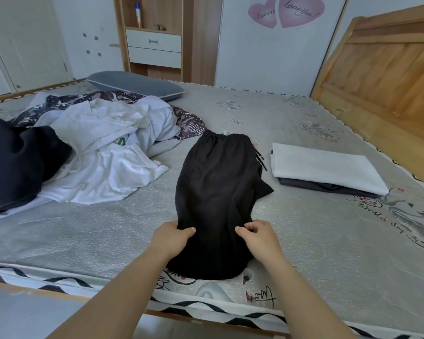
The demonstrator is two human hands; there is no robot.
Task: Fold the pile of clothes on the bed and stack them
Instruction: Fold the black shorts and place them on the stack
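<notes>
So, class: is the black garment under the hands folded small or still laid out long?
Laid out long: the black garment stretches lengthwise across the bed, with both hands pinching its near part.

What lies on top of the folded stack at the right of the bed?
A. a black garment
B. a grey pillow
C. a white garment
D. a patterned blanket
C: the white garment lies folded on top of a dark garment, to the right of the black shorts.

"Love You!" on the larger pink heart sticker (301, 11) — "Best" and "day" on the mattress (304, 216) print
</notes>
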